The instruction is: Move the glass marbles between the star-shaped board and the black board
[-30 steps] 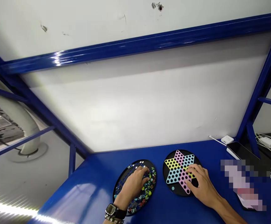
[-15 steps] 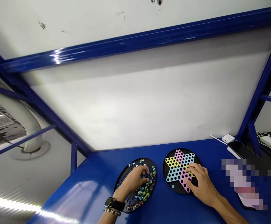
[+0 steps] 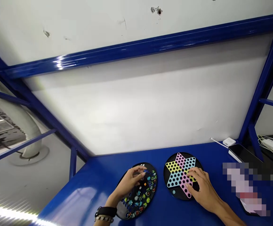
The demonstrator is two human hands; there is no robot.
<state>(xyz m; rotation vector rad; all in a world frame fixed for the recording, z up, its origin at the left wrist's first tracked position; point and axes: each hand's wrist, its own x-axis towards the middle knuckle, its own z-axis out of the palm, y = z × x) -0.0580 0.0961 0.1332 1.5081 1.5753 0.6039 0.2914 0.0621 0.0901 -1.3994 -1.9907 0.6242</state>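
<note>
My left hand [image 3: 129, 182] is over a round black tray [image 3: 123, 211] with many coloured glass marbles [image 3: 148, 194] in it. Its thumb and fingertips are drawn together in a pinch, and whatever lies between them is too small to make out. To the right lies a round black Chinese checkers board [image 3: 180, 177] with a pink, yellow and blue star full of black holes. My right hand [image 3: 202, 185] rests on the board's right side, thumb on the pink point and fingers apart near the yellow one. No marble shows in the holes that I can see.
Both round pieces lie on a blue tabletop [image 3: 99, 175] before a white wall panel [image 3: 150, 106] in a blue metal frame. On the right are a dark phone [image 3: 244, 152], a white charger [image 3: 229, 142], cables, and a pixelated object [image 3: 247, 191].
My left hand has risen slightly from the marbles, its fingers now closer together, uncovering more of the tray. The right hand stays on the board. The camera view has tilted a little.
</note>
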